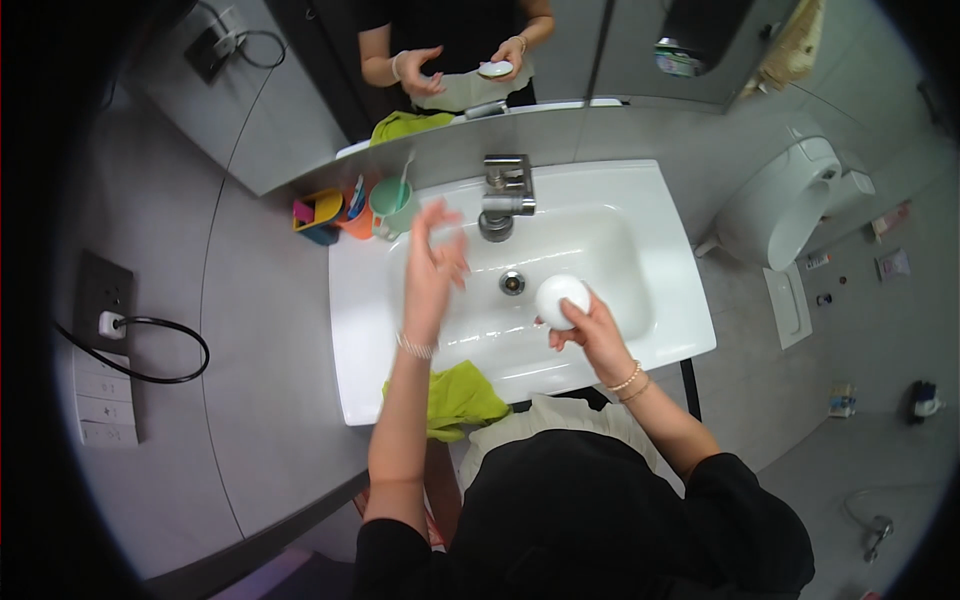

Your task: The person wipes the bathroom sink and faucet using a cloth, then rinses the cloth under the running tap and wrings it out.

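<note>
Head view: right hand grips white round puck, thumb on top, fingers beneath, probably for secure hold over washbasin, right of drain. Left hand empty, fingers spread, blurred. Lime-green cloth drapes front rim, presumably for easy reach.

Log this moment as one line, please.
left hand: empty, open, over sink | right hand: holding round white object over sink | yellow-green cloth: at sink's front edge

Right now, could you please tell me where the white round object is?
In the head view, the white round object is in the right hand, over the sink, just right of the drain.
</note>
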The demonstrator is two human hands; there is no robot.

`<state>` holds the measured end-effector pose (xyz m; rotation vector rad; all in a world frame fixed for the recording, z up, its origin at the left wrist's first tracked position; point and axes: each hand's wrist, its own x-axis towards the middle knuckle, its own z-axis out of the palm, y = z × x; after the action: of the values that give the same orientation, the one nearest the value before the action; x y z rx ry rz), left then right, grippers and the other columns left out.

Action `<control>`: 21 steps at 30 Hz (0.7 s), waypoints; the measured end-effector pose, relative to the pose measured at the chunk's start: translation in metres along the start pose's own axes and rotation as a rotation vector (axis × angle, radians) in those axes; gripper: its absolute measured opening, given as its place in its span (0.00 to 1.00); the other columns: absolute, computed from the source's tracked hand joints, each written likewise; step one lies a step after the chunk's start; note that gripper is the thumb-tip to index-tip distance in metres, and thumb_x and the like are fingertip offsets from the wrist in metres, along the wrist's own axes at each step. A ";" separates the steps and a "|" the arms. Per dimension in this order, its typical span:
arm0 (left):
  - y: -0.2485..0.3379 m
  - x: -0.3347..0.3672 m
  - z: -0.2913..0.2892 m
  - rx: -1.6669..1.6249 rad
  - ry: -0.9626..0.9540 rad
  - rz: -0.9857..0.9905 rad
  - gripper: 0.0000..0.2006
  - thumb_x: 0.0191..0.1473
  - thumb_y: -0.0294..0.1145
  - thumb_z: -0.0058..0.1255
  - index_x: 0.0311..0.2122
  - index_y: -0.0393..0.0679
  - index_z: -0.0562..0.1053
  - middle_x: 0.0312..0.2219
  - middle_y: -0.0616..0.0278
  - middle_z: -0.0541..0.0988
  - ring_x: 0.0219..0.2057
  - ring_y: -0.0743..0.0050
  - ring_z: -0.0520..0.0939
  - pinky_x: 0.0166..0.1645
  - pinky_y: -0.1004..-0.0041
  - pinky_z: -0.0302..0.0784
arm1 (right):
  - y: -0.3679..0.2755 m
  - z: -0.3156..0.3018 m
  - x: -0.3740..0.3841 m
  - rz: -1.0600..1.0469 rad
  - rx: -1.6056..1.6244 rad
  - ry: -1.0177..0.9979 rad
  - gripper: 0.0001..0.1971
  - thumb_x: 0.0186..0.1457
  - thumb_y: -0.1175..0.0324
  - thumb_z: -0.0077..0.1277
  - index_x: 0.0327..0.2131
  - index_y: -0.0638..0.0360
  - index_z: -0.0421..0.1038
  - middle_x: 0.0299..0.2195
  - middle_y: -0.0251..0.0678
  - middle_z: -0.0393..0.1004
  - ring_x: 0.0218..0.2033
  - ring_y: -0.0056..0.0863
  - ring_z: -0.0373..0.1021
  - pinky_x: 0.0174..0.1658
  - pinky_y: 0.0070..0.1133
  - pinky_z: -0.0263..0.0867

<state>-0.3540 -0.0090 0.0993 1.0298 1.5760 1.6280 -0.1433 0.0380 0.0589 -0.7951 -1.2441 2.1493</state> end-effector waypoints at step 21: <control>0.005 0.109 0.056 -0.901 0.052 -0.272 0.42 0.45 0.69 0.30 0.51 0.36 0.55 0.41 0.64 0.70 0.18 0.85 0.63 0.19 0.89 0.58 | -0.043 -0.140 -0.051 -0.104 -0.039 0.274 0.14 0.55 0.63 0.41 0.43 0.59 0.60 0.28 0.37 0.72 0.21 0.16 0.67 0.23 0.11 0.63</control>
<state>-0.3574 0.1126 0.1141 0.2782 0.7785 1.8687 -0.0022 0.1023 0.0521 -0.9820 -1.1606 1.8661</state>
